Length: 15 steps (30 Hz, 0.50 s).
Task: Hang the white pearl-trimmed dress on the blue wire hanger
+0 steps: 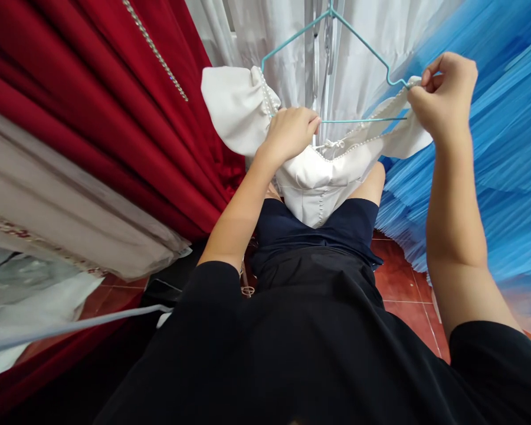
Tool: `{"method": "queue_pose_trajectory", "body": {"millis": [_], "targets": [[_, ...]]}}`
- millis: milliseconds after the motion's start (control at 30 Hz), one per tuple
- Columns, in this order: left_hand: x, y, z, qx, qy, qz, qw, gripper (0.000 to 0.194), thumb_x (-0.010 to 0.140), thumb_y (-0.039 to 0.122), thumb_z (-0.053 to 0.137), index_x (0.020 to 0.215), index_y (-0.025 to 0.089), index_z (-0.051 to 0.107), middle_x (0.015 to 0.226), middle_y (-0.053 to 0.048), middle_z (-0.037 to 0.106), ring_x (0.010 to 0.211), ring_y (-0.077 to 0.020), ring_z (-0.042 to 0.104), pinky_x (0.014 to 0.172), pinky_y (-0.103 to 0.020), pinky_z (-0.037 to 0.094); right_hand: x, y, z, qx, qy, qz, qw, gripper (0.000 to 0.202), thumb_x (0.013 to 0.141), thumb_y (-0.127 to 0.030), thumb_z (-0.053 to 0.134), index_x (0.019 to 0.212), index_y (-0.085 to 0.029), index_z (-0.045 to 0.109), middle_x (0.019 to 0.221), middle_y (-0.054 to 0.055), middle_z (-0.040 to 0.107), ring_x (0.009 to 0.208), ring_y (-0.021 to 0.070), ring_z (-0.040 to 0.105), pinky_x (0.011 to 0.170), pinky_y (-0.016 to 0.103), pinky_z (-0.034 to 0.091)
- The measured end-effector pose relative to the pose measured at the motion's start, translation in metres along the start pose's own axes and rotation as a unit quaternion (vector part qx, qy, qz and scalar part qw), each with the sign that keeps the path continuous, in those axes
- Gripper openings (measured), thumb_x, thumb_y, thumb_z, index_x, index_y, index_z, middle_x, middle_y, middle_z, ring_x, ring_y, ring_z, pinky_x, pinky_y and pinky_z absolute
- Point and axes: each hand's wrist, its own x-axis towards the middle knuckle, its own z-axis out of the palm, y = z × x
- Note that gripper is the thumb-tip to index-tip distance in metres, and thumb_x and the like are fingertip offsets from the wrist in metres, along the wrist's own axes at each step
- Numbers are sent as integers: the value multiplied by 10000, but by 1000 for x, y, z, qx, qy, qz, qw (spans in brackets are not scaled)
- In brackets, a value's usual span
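Note:
A white dress (pixel 331 177) with pearl-like trim and puffed sleeves hangs in front of my legs on a thin turquoise wire hanger (pixel 294 36). The hanger's left shoulder runs into the left sleeve (pixel 230 103). My left hand (pixel 294 131) is closed at the upper left of the bodice, by the hanger's bottom bar; its fingertips are partly hidden. At the hanger's right corner, my right hand (pixel 446 97) pinches the dress's right strap between thumb and fingers. The dress's lower part is out of sight.
Red fabric (pixel 159 136) with a beaded strip hangs on the left, above pale gowns (pixel 71 195). Blue tulle (pixel 500 153) fills the right side. White garments (pixel 283 35) hang straight ahead. Red tiles (pixel 402 283) cover the floor.

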Motion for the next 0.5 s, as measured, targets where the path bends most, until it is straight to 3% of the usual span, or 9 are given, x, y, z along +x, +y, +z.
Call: {"method": "queue_pose_trajectory", "body": {"millis": [100,200,367,500], "targets": [[0,-1,-1,-6,-5,9,1000,350,969,338,384,859,280,711,902,-50,711,965,-299,645,883,-385,454,3,-11,-19,-62,-120,14,991,226,643,16,550,612,-197,481,539,-59,389,519,32,357,578,267,302],[-1,-2,-1,-7,3,11,1000,348,971,325,379,880,279,712,905,-44,715,970,-295,641,884,-379,446,5,-19,-26,-123,-179,26,976,226,626,9,607,595,-187,499,554,-50,422,533,32,367,599,278,317],[-3,-1,-5,-6,-9,4,1000,340,969,306,392,878,265,717,892,-45,716,960,-294,631,892,-368,425,-9,-16,-27,-92,-192,8,977,216,625,-20,582,677,-175,442,645,-45,440,583,42,338,586,246,290],[-5,0,-8,-18,1,17,1000,340,961,292,410,829,269,723,821,-41,701,883,-286,628,883,-389,411,-18,-10,-27,-100,-192,34,976,204,664,-36,547,764,-179,443,713,-15,458,625,56,376,597,246,294]]}}
